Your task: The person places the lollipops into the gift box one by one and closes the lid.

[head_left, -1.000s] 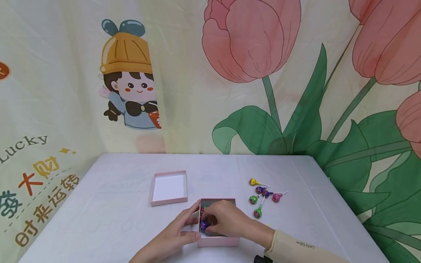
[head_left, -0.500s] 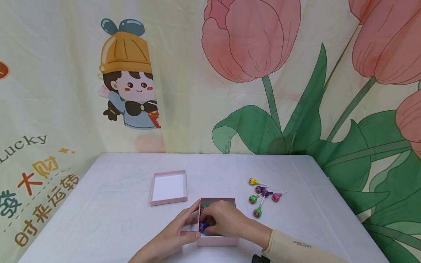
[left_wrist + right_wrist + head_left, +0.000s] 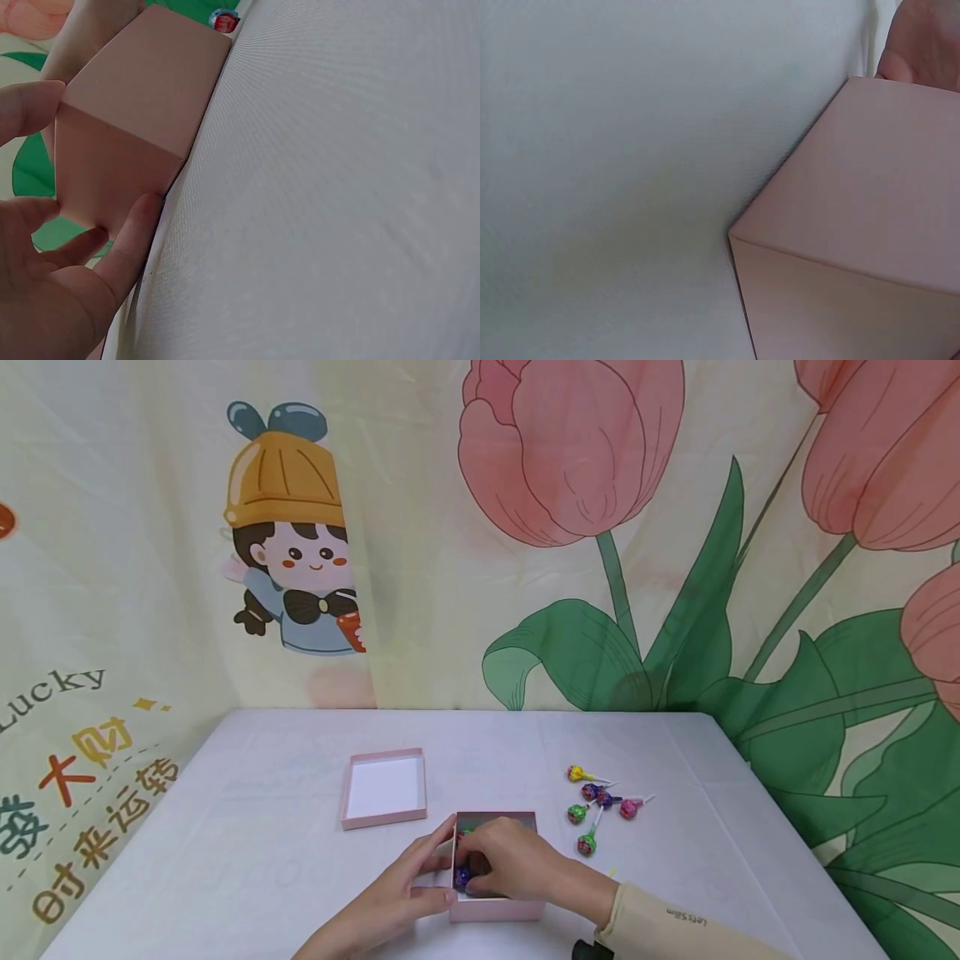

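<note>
head view first. the pink box sat at the bottom centre of the frame, upright on the white table. the left hand was flat-ish against its left side, thumb and fingers spread apart and pretty straight, so it was touching the box rather than wrapped round it. the right hand came in from the lower right with its fingers bent down inside the box. couldn't tell if it had hold of anything, the fingertips were hidden. a purple lollipop was in there right by its thumb, with a green and red wrapper further back. the lid lay left of centre, and a loose bunch of lollipops was on the table right of the box, in yellow, purple, pink and green.

left wrist view: the box filled the upper left, with the left hand's fingertips on its side and a blue and red candy near the top edge.

right wrist view: just the box at lower right, plus part of a palm at upper right.
</note>
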Available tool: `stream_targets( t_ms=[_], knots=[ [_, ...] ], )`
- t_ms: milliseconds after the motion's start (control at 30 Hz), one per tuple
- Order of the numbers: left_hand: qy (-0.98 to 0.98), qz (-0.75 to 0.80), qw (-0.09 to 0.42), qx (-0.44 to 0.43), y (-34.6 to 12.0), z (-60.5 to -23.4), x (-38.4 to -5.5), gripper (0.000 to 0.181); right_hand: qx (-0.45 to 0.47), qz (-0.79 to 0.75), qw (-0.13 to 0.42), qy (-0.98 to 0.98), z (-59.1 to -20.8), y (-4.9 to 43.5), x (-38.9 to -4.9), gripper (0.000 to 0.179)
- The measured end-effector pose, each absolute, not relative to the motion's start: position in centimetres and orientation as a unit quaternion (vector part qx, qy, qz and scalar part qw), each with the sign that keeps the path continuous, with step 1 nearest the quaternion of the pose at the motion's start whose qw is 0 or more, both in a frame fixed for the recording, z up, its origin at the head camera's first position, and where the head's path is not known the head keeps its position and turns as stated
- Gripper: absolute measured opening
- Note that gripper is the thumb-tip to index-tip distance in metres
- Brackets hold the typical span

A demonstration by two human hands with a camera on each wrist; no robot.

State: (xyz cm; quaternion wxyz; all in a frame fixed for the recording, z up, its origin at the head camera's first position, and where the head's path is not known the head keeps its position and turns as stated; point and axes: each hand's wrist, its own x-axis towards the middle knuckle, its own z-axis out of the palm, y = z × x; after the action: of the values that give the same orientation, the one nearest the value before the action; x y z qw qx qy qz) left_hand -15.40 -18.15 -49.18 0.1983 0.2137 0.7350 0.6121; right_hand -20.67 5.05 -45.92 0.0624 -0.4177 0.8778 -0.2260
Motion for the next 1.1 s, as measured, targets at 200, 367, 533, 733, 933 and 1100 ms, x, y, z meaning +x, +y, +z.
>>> stream_targets(
  t_ms=[200, 367, 533, 733, 933, 1100],
  knots=[
    [0.735, 0.612, 0.198, 0.216, -18.2, -49.2, -15.4, 0.086, -0.418, -0.217, 0.066, 0.880, -45.5, 5.2, -20.6, 0.021],
    [0.732, 0.614, 0.202, 0.215, -18.2, -49.1, -15.4, 0.086, -0.419, -0.224, 0.065, 0.877, -44.9, 5.7, -20.6, 0.020],
    [0.735, 0.611, 0.209, 0.206, -18.2, -49.1, -15.4, 0.086, -0.410, -0.251, 0.071, 0.874, -44.1, 6.8, -21.0, 0.021],
    [0.743, 0.606, 0.203, 0.201, -18.1, -49.2, -15.5, 0.087, -0.382, -0.275, 0.066, 0.880, -42.4, 8.8, -21.7, 0.023],
    [0.746, 0.604, 0.199, 0.196, -18.0, -49.2, -15.5, 0.088, -0.352, -0.286, 0.020, 0.891, -40.9, 11.0, -22.9, 0.022],
    [0.746, 0.604, 0.198, 0.200, -18.0, -49.2, -15.5, 0.088, -0.340, -0.265, -0.029, 0.902, -40.3, 13.0, -24.7, 0.024]
  ],
)
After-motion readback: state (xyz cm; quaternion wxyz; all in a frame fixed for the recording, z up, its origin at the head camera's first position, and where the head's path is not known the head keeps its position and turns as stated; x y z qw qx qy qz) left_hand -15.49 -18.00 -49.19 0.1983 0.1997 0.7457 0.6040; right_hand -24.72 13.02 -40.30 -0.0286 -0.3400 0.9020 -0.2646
